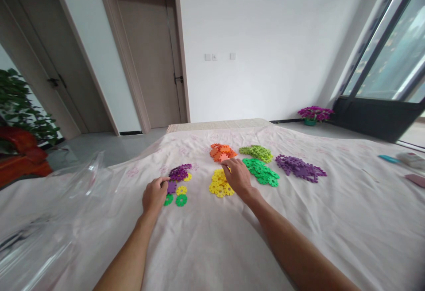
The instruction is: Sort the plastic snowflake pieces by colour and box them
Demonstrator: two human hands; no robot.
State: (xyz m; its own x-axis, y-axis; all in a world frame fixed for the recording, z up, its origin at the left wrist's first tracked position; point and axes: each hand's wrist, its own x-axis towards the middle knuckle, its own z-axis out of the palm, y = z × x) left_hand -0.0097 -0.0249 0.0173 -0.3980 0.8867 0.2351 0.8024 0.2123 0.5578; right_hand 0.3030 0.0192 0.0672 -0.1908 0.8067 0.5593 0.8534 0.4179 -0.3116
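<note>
My left hand (154,197) is closed, its curled fingertips at the edge of a flat purple toothed building piece (171,188). Whether it grips anything is hidden. Just beyond lies a small heap of dark purple snowflake building discs (179,172), with yellow discs (181,190) and green discs (181,200) beside it. My right hand (238,176) reaches over the right side of the yellow disc pile (219,187). Its fingers are bent together close to the near edge of the orange disc pile (221,151); anything between them is too small to make out.
Right of my right hand lie a green pile (260,171), a lime pile (257,151) and a larger purple pile (299,168). Clear plastic (66,220) covers the cloth at left. A blue object (388,159) sits at the far right. Pale cloth (206,246) covers the surface.
</note>
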